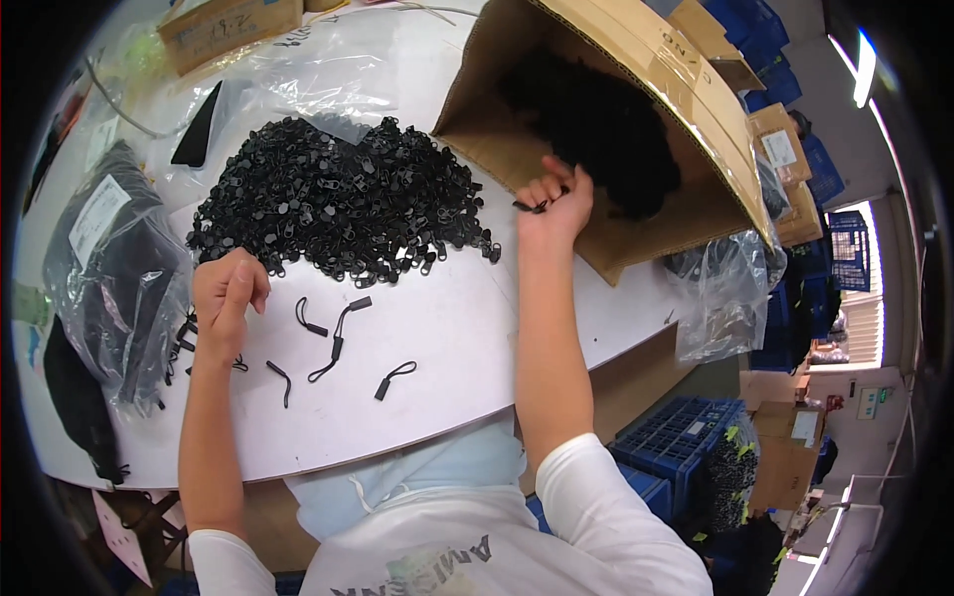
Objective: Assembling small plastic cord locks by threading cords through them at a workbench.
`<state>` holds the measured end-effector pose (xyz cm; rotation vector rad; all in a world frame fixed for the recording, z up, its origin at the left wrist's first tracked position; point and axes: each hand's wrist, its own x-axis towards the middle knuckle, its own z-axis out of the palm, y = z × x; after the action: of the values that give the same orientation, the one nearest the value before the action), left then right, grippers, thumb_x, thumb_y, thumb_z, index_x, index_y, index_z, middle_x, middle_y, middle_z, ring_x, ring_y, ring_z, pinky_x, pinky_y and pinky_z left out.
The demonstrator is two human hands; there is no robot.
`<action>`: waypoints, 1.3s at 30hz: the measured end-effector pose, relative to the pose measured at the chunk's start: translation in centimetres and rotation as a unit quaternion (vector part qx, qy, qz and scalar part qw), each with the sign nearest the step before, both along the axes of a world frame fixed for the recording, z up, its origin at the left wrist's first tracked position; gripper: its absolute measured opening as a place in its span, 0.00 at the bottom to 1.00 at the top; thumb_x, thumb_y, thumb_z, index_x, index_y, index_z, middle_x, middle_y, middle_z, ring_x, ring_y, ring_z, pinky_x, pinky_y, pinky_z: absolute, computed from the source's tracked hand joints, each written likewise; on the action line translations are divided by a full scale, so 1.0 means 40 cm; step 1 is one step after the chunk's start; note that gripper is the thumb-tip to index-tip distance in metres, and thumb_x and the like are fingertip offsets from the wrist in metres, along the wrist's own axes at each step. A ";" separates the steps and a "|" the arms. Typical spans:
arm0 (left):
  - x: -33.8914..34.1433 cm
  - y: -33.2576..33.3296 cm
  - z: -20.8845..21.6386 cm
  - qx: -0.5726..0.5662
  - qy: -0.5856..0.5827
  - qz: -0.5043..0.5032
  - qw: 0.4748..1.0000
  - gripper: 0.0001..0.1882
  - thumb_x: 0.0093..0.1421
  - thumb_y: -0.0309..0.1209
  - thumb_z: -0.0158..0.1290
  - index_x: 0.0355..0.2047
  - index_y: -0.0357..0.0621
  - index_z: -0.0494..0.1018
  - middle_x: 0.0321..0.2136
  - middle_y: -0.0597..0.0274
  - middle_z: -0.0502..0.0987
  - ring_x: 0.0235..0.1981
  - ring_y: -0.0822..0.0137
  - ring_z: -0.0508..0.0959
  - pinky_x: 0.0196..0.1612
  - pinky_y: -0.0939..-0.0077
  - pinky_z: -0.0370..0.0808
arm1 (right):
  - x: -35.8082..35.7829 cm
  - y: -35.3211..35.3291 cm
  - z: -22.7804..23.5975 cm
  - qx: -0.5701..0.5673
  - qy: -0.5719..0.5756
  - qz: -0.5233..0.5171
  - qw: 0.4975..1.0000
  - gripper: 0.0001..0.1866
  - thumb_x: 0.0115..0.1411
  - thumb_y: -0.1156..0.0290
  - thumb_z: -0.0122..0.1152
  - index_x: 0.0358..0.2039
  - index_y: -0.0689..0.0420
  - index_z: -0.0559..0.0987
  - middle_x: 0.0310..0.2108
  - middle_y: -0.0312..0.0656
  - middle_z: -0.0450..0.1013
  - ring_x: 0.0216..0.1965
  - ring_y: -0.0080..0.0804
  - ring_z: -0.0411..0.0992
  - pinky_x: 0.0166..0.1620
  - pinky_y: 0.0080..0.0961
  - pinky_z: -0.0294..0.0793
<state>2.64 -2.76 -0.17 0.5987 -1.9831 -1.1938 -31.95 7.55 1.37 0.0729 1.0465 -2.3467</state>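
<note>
My right hand [558,207] is at the mouth of a tilted cardboard box [686,74], its fingers curled around a black cord zipper pull [532,208] whose dark end sticks out. Inside the box lies a dark mass of black pieces [606,129], too dim to tell apart. My left hand [229,290] is closed, thumb over the fingers, just left of a big heap of black zipper sliders [338,194]; what it holds, if anything, is hidden. Several black zipper pulls with cord loops [396,379] lie loose on the white table [427,328] between my forearms.
Clear plastic bags of black goods [124,278] lie at the left. A small cardboard box [229,32] stands at the far left, and crumpled clear plastic [725,298] hangs by the big box. Blue crates [686,437] stand on the floor to the right, beyond the table's edge.
</note>
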 end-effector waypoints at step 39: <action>0.013 -0.008 0.038 -0.179 -0.433 0.010 0.884 0.10 0.52 0.24 0.50 0.36 0.45 0.71 0.28 0.56 0.76 0.33 0.54 0.78 0.33 0.59 0.74 | 0.366 -0.003 0.000 0.043 0.596 0.432 0.675 0.06 0.47 0.82 0.42 0.20 0.63 0.70 0.12 0.38 0.64 0.14 0.23 0.62 0.20 0.20 0.59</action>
<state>3.17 -3.09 1.35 1.0709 -2.8294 -0.5151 -17.32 7.45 1.37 -1.7240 1.2571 -1.2250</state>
